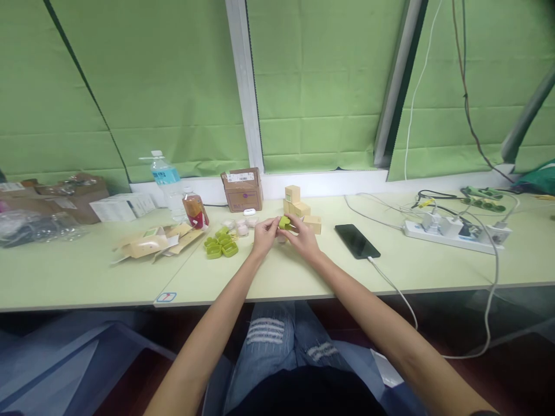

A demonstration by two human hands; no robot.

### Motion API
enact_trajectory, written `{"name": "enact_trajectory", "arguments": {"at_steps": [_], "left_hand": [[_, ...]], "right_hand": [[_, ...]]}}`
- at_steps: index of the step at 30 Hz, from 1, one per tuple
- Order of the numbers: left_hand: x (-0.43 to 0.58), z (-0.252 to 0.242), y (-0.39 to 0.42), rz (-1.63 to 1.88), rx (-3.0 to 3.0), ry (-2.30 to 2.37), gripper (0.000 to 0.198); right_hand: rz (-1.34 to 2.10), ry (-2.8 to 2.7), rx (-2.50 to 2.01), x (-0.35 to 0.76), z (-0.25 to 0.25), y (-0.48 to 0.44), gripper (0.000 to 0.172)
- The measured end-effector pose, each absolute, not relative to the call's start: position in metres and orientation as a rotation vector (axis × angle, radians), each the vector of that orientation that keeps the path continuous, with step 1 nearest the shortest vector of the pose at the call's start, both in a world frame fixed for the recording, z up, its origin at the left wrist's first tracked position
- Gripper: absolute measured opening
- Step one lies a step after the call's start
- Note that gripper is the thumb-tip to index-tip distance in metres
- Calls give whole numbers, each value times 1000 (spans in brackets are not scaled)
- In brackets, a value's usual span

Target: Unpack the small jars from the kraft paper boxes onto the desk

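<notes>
Above the table, near the middle of the view, a small lime-green plastic box (284, 222) is held between both hands. My left hand (264, 236) pinches it from the left with closed fingers. On the other side, my right hand (303, 238) curls its thumb and fingers around it. Small yellow-brown cartons (297, 203) stand just behind my hands, one stacked on others. Left of my left hand lie several similar open green boxes (221, 247) in a cluster. Pale pinkish-white pieces (243, 229) sit beside them, too small to make out.
A black phone (358, 241) with a cable lies right, before a white power strip (451, 236). Leftward are torn paper packets (150, 242), a red-labelled drink bottle (195, 209) and a water bottle (167, 182). A brown cardboard box (243, 192) stands behind.
</notes>
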State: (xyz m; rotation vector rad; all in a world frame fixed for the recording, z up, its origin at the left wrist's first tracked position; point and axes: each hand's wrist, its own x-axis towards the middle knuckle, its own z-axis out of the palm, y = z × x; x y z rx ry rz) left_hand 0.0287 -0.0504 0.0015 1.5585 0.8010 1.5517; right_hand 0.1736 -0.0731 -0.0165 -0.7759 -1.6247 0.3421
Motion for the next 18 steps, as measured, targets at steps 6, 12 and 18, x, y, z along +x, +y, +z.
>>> {"name": "enact_trajectory", "arguments": {"at_steps": [6, 12, 18], "left_hand": [[33, 4, -53, 1566, 1467, 776, 59], [32, 2, -53, 1461, 1474, 757, 55], [38, -2, -52, 1458, 1396, 796, 60]], "right_hand": [[38, -1681, -1016, 161, -11, -77, 44], [-159, -1736, -1105, 163, -11, -76, 36], [-191, -1737, -1111, 162, -14, -72, 37]]}}
